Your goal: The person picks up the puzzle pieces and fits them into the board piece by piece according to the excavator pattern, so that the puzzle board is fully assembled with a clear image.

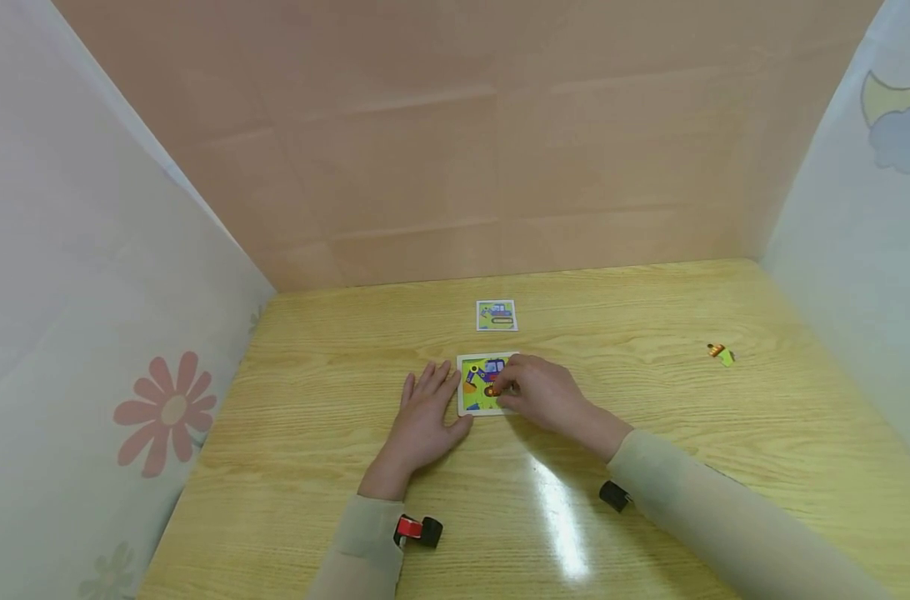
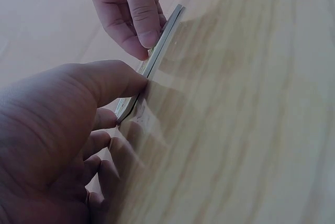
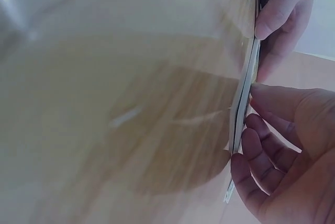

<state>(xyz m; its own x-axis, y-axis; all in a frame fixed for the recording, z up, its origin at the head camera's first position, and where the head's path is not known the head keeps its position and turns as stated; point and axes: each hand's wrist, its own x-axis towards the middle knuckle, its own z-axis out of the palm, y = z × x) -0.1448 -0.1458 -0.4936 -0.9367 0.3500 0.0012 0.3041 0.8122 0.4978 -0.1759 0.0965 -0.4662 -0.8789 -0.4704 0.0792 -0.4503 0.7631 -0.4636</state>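
A small picture puzzle [image 1: 461, 392] in a white frame lies on the table, showing a blue and red digger on green. My left hand [image 1: 421, 425] rests flat beside it, fingers spread, with the thumb touching its lower left corner. Over the puzzle's right half, my right hand [image 1: 548, 396] pinches a puzzle piece, mostly hidden by the fingers, right at the picture's surface. A trace of red shows at those fingertips. In the left wrist view the puzzle's edge [image 2: 162, 46] appears side-on between both hands.
Behind the puzzle lies a white-edged picture card [image 1: 497, 316] with a similar digger. Two loose pieces, one orange-brown [image 1: 716, 350] and one green [image 1: 727, 358], lie together at the right. Cloth walls [image 1: 500, 167] stand around the wooden table [image 1: 335, 342].
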